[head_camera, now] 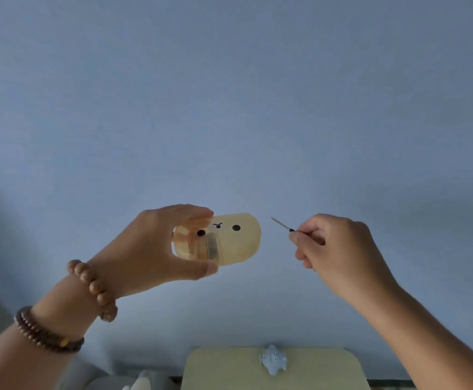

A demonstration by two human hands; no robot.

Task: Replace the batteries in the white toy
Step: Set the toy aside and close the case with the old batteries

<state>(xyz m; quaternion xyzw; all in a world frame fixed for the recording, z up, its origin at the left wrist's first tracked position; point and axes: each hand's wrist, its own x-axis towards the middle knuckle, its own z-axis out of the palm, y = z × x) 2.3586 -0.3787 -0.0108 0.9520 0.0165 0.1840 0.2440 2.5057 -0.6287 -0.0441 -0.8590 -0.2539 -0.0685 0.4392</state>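
While the left hand [156,246] grips the white toy [229,240] in mid-air, thumb beneath and fingers curled over its top edge, the toy's face of two black dots and a small mouth is turned toward the camera. Near its right end but apart from it, the right hand [339,249] pinches a small screwdriver [281,224] between thumb and curled fingers, the thin shaft pointing up-left at the toy. Bead bracelets [94,288] circle the left wrist, and low in view a pale blue figure [273,360] lies on a pale yellow surface [224,370].
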